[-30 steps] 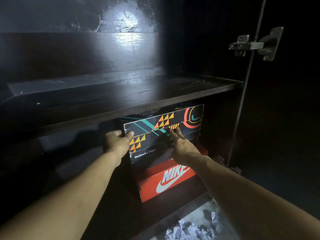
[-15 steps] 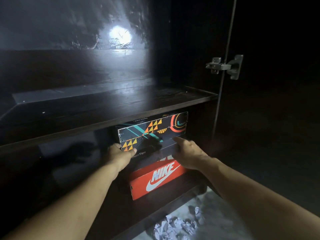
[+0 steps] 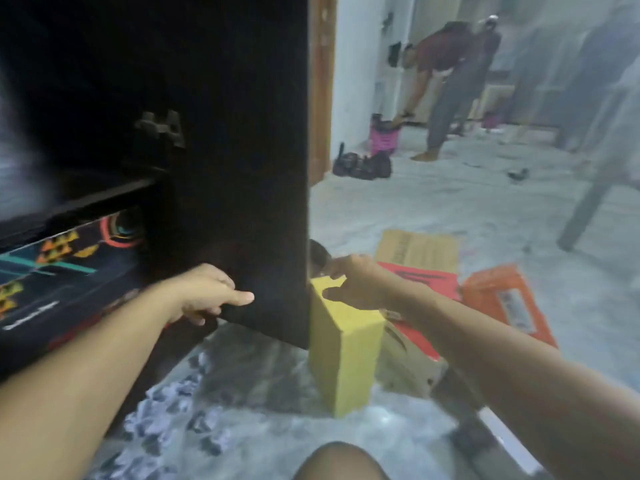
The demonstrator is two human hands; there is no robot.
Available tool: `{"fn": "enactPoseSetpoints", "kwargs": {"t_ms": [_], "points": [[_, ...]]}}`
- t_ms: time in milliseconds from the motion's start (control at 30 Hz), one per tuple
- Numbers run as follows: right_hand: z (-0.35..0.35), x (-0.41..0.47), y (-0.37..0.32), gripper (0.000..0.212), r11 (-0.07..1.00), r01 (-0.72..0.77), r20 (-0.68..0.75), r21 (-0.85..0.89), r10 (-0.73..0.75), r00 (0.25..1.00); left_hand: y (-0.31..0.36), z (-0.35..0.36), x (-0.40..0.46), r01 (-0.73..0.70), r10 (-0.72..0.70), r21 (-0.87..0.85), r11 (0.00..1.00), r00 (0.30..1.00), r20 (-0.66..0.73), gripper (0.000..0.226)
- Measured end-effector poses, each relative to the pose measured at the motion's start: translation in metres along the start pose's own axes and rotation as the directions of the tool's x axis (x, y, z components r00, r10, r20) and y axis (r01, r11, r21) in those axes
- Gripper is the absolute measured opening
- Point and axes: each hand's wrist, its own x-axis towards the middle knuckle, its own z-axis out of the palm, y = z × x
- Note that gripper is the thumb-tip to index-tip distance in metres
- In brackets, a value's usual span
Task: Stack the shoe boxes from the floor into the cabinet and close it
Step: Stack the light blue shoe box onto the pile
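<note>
Beneath the right hand [image 3: 360, 284] a plain yellow box [image 3: 341, 344]; beyond it red [image 3: 420, 277] and orange [image 3: 509, 299] boxes; a black, triangle-patterned box [image 3: 65, 268] past the left hand [image 3: 204, 292].
</note>
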Motion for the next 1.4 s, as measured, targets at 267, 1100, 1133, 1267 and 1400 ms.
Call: {"fn": "enactPoseSetpoints", "kwargs": {"t_ms": [267, 1100, 1133, 1267, 1400], "points": [[-0.052, -0.162, 0.136, 0.030, 0.931, -0.353, -0.079, -0.097, 0.346, 0.935, 0.144, 0.149, -0.027, -0.324, 0.285, 0.086, 0.942, 0.909, 0.303, 0.054], [0.038, -0.341, 0.388, 0.105, 0.202, -0.971, -0.203, -0.131, 0.953, 0.226, 0.283, 0.475, -0.097, -0.703, 0.481, 0.130, 0.699, 0.597, 0.642, 0.023], [0.040, -0.342, 0.389, 0.099, 0.200, -0.973, -0.233, -0.119, 0.946, 0.223, 0.282, 0.480, -0.095, -0.711, 0.475, 0.155, 0.686, 0.599, 0.644, 0.024], [0.039, -0.350, 0.386, 0.081, 0.177, -0.981, -0.368, -0.078, 0.910, 0.193, 0.280, 0.493, -0.090, -0.709, 0.441, 0.215, 0.672, 0.616, 0.653, 0.047], [0.023, -0.366, 0.370, 0.076, 0.125, -0.989, -0.348, 0.076, 0.933, 0.091, 0.281, 0.499, -0.092, -0.687, 0.413, 0.218, 0.693, 0.626, 0.661, 0.054]]}}
